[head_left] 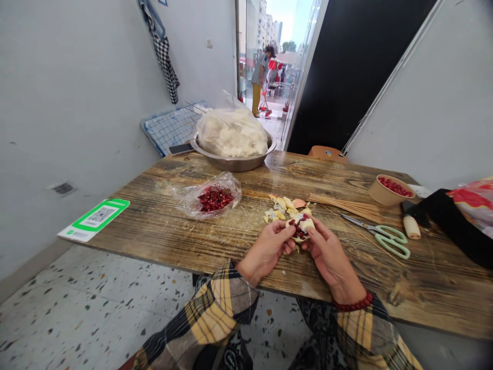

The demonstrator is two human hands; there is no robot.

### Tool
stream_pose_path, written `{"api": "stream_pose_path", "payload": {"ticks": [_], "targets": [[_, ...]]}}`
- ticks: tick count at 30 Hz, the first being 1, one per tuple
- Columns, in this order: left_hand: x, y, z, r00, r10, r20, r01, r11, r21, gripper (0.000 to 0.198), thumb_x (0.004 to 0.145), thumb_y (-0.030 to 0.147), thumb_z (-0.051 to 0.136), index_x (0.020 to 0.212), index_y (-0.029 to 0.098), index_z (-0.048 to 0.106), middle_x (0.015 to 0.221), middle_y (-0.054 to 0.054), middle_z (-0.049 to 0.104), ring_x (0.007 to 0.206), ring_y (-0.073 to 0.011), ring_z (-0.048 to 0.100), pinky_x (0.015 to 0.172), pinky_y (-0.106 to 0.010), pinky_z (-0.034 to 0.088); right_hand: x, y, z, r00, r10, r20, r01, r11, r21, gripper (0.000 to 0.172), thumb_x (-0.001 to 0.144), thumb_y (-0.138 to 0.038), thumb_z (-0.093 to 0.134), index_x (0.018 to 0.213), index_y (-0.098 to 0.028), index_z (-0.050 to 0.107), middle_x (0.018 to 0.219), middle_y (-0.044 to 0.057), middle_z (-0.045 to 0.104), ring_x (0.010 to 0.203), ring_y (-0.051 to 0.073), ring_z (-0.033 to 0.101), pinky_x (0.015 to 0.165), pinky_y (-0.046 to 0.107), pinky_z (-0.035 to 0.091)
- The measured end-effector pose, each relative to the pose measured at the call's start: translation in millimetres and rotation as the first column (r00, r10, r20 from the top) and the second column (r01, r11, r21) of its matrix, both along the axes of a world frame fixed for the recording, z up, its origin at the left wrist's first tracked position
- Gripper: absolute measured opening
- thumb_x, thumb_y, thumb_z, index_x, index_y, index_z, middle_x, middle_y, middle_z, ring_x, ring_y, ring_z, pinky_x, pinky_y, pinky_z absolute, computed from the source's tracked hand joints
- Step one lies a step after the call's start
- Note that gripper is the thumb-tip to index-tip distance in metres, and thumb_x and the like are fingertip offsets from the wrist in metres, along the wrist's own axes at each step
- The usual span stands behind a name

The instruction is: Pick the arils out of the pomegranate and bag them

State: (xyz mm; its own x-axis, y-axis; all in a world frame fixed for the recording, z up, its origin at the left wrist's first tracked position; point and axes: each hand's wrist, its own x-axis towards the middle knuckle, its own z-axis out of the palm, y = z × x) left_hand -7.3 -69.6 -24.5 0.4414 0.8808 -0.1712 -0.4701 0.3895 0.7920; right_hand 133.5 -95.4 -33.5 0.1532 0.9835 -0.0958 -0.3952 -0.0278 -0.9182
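Note:
A piece of pomegranate (pixel 299 227) with dark red seeds and pale pith is held between both my hands, just above the front part of the wooden table. My left hand (pixel 270 245) grips its left side, thumb and fingers closed on it. On the right side, my right hand (pixel 327 252) pinches the same piece. Just beyond my fingers lie scraps of yellowish peel (pixel 281 208). A clear plastic bag (pixel 187 203) rests farther left, with a heap of red pomegranate seeds (pixel 215 199) in it.
A steel basin (pixel 234 163) holding a bag of whitish stuff (pixel 231 133) stands at the back. Thin wooden skewers (pixel 342 204), green-handled scissors (pixel 391 239) and a bowl of red seeds (pixel 392 190) are on the right. A QR-code sign (pixel 98 217) overhangs the left edge. A person (pixel 260 77) stands outside the doorway.

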Motion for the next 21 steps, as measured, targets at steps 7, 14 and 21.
{"api": "stream_pose_path", "payload": {"ticks": [7, 14, 21], "targets": [[1.5, 0.4, 2.5, 1.000, 0.014, -0.011, -0.014, 1.000, -0.027, 0.030, 0.067, 0.029, 0.074, 0.084, 0.010, 0.059, 0.066, 0.001, 0.058, 0.049, -0.0048, 0.054, 0.043, -0.016, 0.036, -0.6, -2.1, 2.4, 1.000, 0.002, 0.003, -0.002, 1.000, 0.006, 0.039, 0.070, -0.034, 0.077, 0.108, -0.026, 0.069, 0.103, 0.002, 0.068, 0.078, 0.014, 0.058, 0.056, 0.021, 0.046], [0.3, 0.2, 2.1, 1.000, 0.009, 0.030, -0.008, 0.999, -0.042, 0.025, 0.068, 0.025, 0.071, 0.085, 0.011, 0.059, 0.071, 0.000, 0.059, 0.050, -0.0057, 0.055, 0.043, -0.017, 0.037, -0.5, -1.8, 2.0, 1.000, 0.008, 0.001, -0.008, 1.000, 0.014, 0.038, 0.071, -0.034, 0.076, 0.108, -0.025, 0.069, 0.104, 0.002, 0.068, 0.077, 0.014, 0.058, 0.055, 0.021, 0.047], [-0.6, -0.3, -1.1, 1.000, 0.003, 0.026, -0.003, 1.000, 0.004, 0.036, 0.066, 0.034, 0.078, 0.084, 0.010, 0.058, 0.070, 0.001, 0.058, 0.050, -0.0043, 0.053, 0.044, -0.017, 0.036, -0.6, -2.1, 2.5, 1.000, 0.007, -0.003, -0.007, 1.000, 0.010, 0.039, 0.070, -0.035, 0.077, 0.107, -0.026, 0.069, 0.103, 0.001, 0.069, 0.075, 0.013, 0.059, 0.055, 0.021, 0.047]]}}
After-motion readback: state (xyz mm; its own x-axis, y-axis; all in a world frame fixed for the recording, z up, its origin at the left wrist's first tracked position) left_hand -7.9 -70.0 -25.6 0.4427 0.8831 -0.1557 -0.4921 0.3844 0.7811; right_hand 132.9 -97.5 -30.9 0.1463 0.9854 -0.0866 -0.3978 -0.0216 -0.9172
